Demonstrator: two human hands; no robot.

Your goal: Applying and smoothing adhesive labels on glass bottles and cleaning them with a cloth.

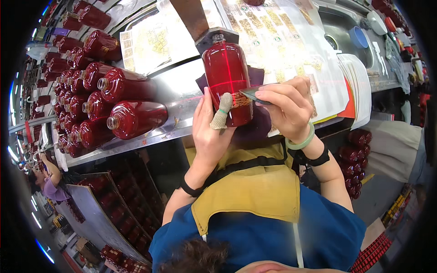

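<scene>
A dark red glass bottle lies in front of me, neck pointing away, on a dark purple cloth. My left hand grips its lower left side. The left thumb wears a knitted finger cover with a green band and presses on the glass. In my right hand, a thin dark green scraper is pinched, its tip at the gold decal on the bottle's lower right. Red light lines cross the bottle. What lies under the left thumb is hidden.
A metal bracket stands at the bottle's neck. Several red bottles lie stacked at left. Gold decal sheets cover the table ahead; another sheet lies left. A sink holding a blue bowl is at right. Another person is far left.
</scene>
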